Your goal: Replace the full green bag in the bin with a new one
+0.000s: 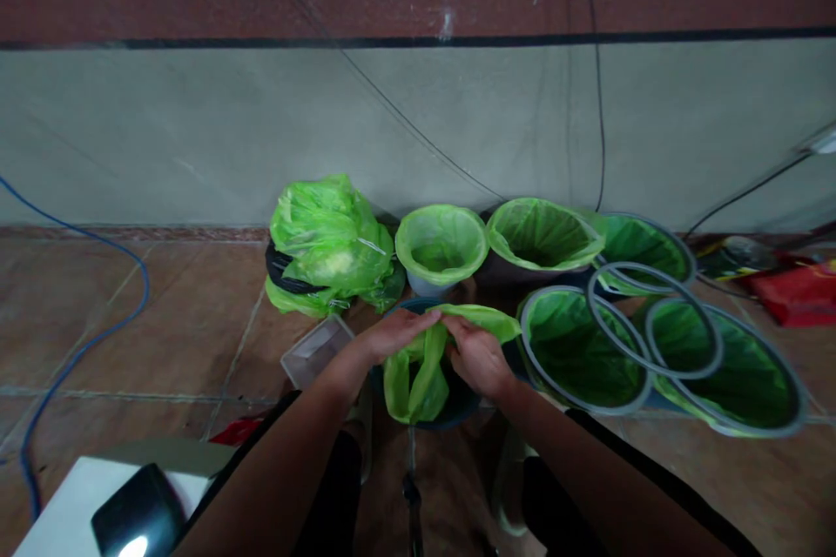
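from where i'm standing, the head camera looks down at two bare forearms reaching over a dark bucket [450, 419] on a tiled floor [150, 313]. a crumpled green plastic bag [414, 383] sits in the bucket's mouth, slumping over its near side, with a stretch of it pulled up across the top. the left hand [392, 335] lies over the far rim, fingers [424, 320] extended and pressing on the bag's upper edge. the right hand [476, 357] comes in beside it, its fingers [454, 329] bent down and gathering the green film, though how tight that grip is i cannot tell.

a clear plastic tub [318, 351] sits near the left hand. behind are a heap of green bags [326, 248] on something black, and a pale bucket [424, 283] and a dark bin [502, 271], both lined in green. to the right, three green bags are stretched in grey hoops [581, 348], with a loose grey ring [627, 265] lying across them. a blue cable [84, 348] curls over the floor at the left, and a red packet [800, 296] lies by the wall [326, 130].
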`<state>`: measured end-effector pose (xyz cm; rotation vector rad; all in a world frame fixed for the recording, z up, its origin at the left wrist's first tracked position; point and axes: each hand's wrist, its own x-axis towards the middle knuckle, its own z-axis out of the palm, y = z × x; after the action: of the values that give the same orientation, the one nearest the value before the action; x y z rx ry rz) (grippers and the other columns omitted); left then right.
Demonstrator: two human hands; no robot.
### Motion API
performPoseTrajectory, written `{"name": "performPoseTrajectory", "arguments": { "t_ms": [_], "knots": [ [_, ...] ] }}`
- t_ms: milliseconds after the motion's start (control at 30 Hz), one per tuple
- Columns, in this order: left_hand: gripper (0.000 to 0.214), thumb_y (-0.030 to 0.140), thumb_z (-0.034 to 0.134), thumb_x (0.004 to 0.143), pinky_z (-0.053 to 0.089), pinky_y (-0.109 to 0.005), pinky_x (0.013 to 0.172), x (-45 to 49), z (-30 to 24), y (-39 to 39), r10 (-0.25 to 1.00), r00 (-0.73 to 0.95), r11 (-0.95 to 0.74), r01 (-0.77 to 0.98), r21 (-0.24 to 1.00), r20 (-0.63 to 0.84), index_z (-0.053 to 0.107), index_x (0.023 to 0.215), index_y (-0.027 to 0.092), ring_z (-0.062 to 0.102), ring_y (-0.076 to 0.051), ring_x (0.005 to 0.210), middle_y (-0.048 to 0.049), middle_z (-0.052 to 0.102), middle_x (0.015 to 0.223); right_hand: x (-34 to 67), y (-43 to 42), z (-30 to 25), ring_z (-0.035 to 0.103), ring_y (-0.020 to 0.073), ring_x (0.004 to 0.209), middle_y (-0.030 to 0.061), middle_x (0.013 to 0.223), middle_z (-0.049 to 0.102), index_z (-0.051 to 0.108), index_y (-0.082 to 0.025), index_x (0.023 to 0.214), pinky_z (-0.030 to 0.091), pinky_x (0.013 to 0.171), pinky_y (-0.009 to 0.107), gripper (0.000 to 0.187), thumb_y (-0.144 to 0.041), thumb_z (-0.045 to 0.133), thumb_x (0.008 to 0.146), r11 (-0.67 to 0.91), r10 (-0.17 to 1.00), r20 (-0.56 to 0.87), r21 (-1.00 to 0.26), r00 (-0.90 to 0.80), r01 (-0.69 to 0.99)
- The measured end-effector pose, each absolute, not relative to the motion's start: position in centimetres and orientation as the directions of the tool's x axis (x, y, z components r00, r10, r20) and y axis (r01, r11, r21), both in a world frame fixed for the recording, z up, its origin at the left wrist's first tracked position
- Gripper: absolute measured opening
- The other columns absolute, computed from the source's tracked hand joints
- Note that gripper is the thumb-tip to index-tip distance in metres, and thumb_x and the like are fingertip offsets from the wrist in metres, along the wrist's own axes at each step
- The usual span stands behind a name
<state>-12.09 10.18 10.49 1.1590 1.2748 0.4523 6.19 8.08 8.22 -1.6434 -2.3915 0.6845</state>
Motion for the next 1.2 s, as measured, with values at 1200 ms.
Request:
{"name": "performPoseTrajectory", "arguments": {
  "t_ms": [1200],
  "knots": [
    [0.039,0.036,0.04,0.095,0.04,-0.026,0.066,-13.2,8.9,11.6,0.964,-0.039,0.123,0.943,0.309,-0.262,0.073,0.087,0.018,0.064,-0.018,0.076,-0.0072,0.071,0.082,7.4,8.9,8.6,0.065,0.0183,0.082,0.0072,0.095,0.072,0.066,-0.017,0.107,0.048,0.077,0.029,0.031,-0.036,0.045,0.094,0.151,0.934,-0.18,-0.584,-0.309,0.798]
  ]
}}
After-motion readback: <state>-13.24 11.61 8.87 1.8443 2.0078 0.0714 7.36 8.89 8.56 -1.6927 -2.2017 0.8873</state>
